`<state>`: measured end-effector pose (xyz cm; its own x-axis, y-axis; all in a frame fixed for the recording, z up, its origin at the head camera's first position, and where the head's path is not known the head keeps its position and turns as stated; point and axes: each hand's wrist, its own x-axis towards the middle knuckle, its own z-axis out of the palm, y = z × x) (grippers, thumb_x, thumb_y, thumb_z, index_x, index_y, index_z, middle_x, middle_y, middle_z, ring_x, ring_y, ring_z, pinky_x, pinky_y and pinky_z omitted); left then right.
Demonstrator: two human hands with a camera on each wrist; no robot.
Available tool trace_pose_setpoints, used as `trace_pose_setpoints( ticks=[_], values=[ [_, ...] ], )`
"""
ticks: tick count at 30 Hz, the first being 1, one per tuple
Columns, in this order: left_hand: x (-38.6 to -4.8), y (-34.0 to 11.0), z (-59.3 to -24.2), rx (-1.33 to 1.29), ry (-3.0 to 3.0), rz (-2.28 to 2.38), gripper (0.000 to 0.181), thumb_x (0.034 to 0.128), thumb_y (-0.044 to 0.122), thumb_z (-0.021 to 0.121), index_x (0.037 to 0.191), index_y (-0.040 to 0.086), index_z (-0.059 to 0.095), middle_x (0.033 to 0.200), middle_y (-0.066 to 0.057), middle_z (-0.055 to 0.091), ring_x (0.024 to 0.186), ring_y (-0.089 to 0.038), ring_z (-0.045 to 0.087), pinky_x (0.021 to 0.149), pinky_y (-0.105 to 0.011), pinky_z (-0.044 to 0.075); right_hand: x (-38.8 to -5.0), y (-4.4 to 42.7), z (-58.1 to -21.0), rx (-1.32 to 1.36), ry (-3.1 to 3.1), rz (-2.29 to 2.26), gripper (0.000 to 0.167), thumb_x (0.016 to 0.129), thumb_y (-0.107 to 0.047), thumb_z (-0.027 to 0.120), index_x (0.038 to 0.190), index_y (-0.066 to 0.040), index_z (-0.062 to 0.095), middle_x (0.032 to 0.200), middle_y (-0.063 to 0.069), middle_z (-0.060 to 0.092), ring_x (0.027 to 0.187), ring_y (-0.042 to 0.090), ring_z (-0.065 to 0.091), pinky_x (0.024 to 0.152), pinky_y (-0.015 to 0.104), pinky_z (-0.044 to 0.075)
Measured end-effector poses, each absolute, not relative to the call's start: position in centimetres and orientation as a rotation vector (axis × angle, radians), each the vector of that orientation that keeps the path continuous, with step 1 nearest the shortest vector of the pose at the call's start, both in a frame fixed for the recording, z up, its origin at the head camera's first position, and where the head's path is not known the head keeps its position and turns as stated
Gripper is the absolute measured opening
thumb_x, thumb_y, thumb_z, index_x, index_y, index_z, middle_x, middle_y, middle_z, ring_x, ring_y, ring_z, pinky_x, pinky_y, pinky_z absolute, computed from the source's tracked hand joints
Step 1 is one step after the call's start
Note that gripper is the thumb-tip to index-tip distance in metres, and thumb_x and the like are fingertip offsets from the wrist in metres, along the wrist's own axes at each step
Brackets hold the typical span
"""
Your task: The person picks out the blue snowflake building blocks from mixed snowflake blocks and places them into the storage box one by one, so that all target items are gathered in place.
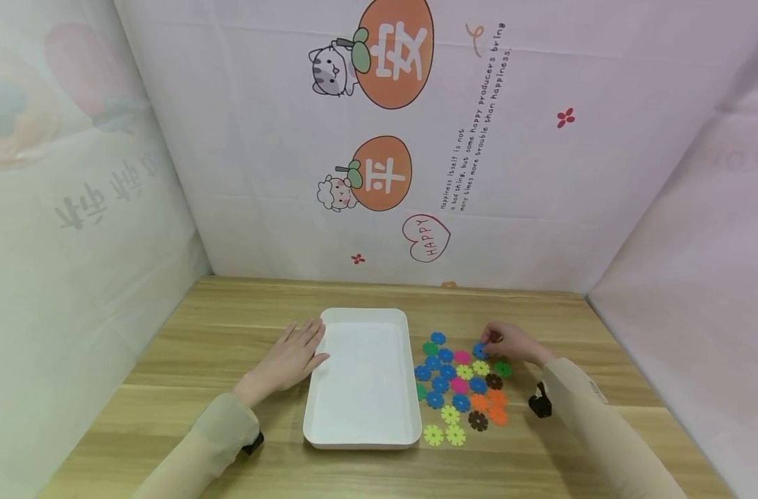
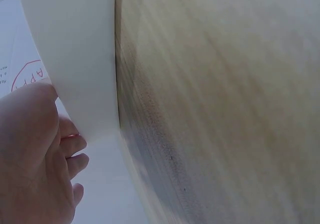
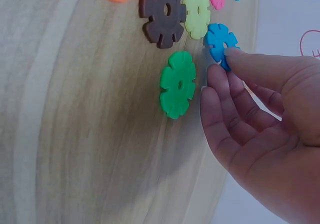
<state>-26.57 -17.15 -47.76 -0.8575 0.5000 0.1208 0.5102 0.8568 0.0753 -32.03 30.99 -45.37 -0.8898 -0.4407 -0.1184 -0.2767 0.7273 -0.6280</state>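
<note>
My right hand (image 1: 511,342) is at the upper right of a spread of flower-shaped plastic discs. Its thumb and fingers pinch the edge of a blue disc (image 3: 218,40), low over the table. Just below that hand in the head view lie a green disc (image 1: 502,369) and a dark brown disc (image 1: 494,381). On the other side, my left hand (image 1: 290,357) touches the left rim of a white rectangular tray (image 1: 363,388) with its fingers extended. Nothing lies inside the tray. The left wrist view shows those fingers along the tray's outer wall (image 2: 80,49).
More discs lie flat right of the tray, among them a pink disc (image 1: 459,385), an orange disc (image 1: 497,416) and a yellow disc (image 1: 455,435). The wooden table (image 1: 241,312) meets a printed white cloth wall (image 1: 510,249) at the back, with cloth at both sides.
</note>
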Motion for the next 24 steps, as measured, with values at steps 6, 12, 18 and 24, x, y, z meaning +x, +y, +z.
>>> trace_pose_setpoints(
  ticks=[6,12,18,24],
  values=[
    [-26.5,-17.1,-47.5,-0.797,-2.946,-0.164,0.066,0.1060,0.044,0.040,0.153,-0.002,0.032,0.162,-0.018,0.028,0.151,-0.036,0.029,0.124,-0.060,0.021,-31.8,31.0,-45.2,-0.497,2.623,-1.006,0.013,0.097,-0.005,0.058,0.103,0.006,0.059,0.095,0.018,0.064,0.080,0.018,0.061,0.068,0.031,0.056],
    [-26.3,-17.0,-47.4,-0.800,-2.943,-0.157,0.065,0.1059,0.043,0.040,0.152,-0.002,0.033,0.161,-0.018,0.030,0.151,-0.036,0.029,0.123,-0.059,0.021,-31.4,30.2,-44.4,-0.413,2.616,-1.049,0.016,0.098,-0.011,0.059,0.105,0.003,0.062,0.094,0.014,0.064,0.078,0.019,0.061,0.065,0.029,0.055],
    [-26.2,-17.0,-47.3,-0.805,-2.930,-0.160,0.065,0.1057,0.043,0.041,0.152,-0.003,0.034,0.160,-0.019,0.031,0.150,-0.036,0.031,0.123,-0.060,0.022,-30.6,28.5,-43.5,-0.415,2.565,-1.098,0.019,0.098,-0.014,0.062,0.106,0.002,0.063,0.095,0.016,0.066,0.083,0.028,0.067,0.073,0.039,0.060],
    [-26.3,-17.0,-47.3,-0.806,-2.936,-0.147,0.064,0.1062,0.041,0.040,0.152,-0.002,0.034,0.161,-0.019,0.031,0.150,-0.036,0.031,0.123,-0.059,0.022,-29.9,26.3,-42.9,-0.436,2.479,-1.157,0.022,0.097,-0.014,0.063,0.107,0.005,0.063,0.097,0.019,0.068,0.087,0.034,0.072,0.075,0.042,0.062]
  ],
)
